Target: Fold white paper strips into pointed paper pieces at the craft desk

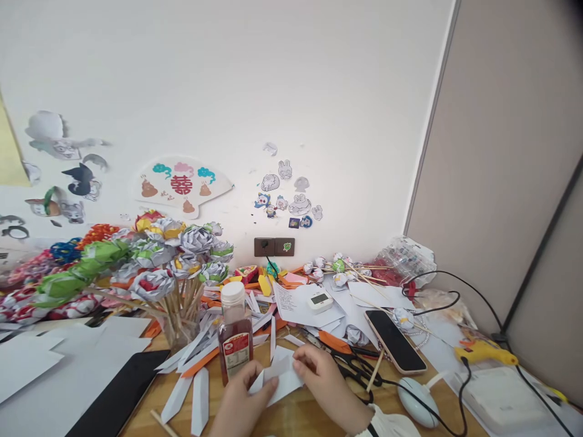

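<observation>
A piece of white paper (288,377) with fold creases is held between my two hands at the front of the wooden table. My left hand (246,397) pinches its left side between thumb and fingers. At the upper right edge of the paper, the fingertips of my right hand (324,383) are closed on it. Just behind my left hand stands a clear bottle (235,331) with a white cap, a red label and dark liquid. Black-handled scissors (353,367) lie close to my right hand. Folded white paper strips (200,394) lie left of my left hand.
Paper flowers (157,267) on sticks fill a holder at left, near a black tablet (121,397) and white sheets (86,364). To the right lie a phone (395,340), a white mouse (418,402), a yellow glue gun (486,354) and loose cables. A small timer (319,300) sits behind.
</observation>
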### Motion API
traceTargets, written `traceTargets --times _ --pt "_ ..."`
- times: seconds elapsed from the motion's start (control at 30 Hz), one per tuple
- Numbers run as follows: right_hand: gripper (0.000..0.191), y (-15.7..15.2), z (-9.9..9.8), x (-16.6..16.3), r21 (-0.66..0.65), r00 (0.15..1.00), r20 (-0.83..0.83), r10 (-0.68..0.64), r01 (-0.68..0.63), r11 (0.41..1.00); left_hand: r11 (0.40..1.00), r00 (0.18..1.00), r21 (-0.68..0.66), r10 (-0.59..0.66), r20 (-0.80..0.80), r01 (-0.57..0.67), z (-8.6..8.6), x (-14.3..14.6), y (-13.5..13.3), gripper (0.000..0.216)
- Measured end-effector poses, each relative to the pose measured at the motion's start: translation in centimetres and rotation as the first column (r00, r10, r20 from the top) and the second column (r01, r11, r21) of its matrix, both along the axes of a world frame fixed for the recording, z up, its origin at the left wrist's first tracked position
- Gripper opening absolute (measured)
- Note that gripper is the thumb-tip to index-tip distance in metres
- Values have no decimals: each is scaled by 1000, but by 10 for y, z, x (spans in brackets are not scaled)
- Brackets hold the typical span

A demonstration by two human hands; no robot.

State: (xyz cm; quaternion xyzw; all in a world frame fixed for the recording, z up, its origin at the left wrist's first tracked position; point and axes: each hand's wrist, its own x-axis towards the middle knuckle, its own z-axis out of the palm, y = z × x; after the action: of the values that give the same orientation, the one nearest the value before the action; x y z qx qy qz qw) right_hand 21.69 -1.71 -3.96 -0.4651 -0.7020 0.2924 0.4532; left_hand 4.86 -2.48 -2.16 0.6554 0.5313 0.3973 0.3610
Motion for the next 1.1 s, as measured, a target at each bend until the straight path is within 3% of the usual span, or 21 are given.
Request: traceTargets --times 0.2,0.33,0.47,0.57,0.63,0.83,1.1 --pt "10 -5 9 -1 62 992 125 3 -11 998 975 974 0 -222 49 222 -2 5 -7 26" --pt "13 -13 15 -5 42 991 111 76 -81 996 981 981 32 -194 3 193 -1 7 -11 31" --pt "23 -13 13 -10 -55 993 -115 32 -39 998 991 993 62 -117 17 116 3 4 -11 33" --pt "18 -12 12 -13 -112 971 -226 74 -102 988 997 996 54 -65 55 62 4 2 -10 33" --pt "15 -13 13 -15 -99 978 -187 93 -113 989 997 995 35 -68 68 65 4 1 -9 33" --pt "16 -22 17 -18 90 991 130 12 -24 996 990 990 44 -136 48 134 -1 4 -12 32" --pt "16 -23 16 -20 162 985 170 2 -30 986 987 988 63 -149 33 147 0 2 -11 39"
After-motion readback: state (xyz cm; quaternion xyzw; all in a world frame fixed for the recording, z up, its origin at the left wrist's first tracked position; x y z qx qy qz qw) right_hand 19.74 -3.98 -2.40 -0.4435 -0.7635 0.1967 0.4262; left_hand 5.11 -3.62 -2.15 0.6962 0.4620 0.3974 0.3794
